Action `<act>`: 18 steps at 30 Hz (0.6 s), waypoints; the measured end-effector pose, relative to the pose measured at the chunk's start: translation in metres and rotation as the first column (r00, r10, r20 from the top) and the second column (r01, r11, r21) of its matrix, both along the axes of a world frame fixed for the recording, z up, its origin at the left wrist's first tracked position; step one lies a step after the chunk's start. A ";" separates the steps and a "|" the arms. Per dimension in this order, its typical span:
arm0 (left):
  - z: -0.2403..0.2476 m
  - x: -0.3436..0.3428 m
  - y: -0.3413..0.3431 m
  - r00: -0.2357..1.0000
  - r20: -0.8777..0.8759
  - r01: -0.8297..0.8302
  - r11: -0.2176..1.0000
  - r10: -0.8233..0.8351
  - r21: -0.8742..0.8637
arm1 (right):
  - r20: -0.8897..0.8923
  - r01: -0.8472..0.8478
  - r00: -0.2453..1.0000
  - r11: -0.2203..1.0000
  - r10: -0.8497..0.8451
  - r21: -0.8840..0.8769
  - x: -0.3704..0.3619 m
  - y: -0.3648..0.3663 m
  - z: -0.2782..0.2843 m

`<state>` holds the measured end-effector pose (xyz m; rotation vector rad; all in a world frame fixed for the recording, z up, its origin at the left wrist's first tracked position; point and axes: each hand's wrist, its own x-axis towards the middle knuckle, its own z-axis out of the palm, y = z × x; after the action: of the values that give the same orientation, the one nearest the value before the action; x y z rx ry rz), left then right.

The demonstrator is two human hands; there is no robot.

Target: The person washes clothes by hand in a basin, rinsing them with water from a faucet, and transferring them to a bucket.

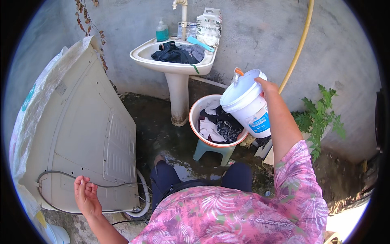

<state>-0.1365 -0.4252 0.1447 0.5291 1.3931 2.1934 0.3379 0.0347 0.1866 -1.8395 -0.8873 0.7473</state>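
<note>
My right hand (267,86) grips the rim of a white plastic bucket (243,105), which tilts with its mouth toward the upper left. The bucket is beside a tap with an orange handle (239,72), over the right edge of a round basin (194,122). Dark and pale clothes (219,126) lie in that basin, which rests on a grey-green stool (214,151). Out to the left, my left hand (87,196) is palm up with loosely bent fingers and nothing visible in it. A grey cable (113,186) passes close by that hand.
A large white appliance (93,118) under a plastic cover stands on the left. Against the wall is a pedestal sink (177,93) with dark clothes, a blue-handled brush (200,43) and a green soap bottle (161,31). A yellow hose (298,51) and leafy plant (323,116) are on the right.
</note>
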 end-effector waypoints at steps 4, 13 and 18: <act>-0.003 -0.005 0.000 1.000 0.008 0.002 1.000 -0.002 -0.012 | -0.041 -0.032 0.999 0.999 0.031 -0.016 0.001 0.005 -0.003; -0.009 -0.011 0.006 1.000 0.004 0.030 0.999 -0.030 -0.031 | -0.059 -0.038 0.997 0.999 0.040 0.031 0.001 0.012 -0.004; -0.014 -0.014 0.006 0.999 -0.003 0.039 0.999 -0.039 -0.033 | -0.017 -0.015 1.000 1.000 0.015 0.025 -0.001 0.011 -0.005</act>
<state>-0.1508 -0.4189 0.1309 0.5446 1.4062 2.1362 0.3373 0.0454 0.1820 -1.8042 -0.8964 0.7574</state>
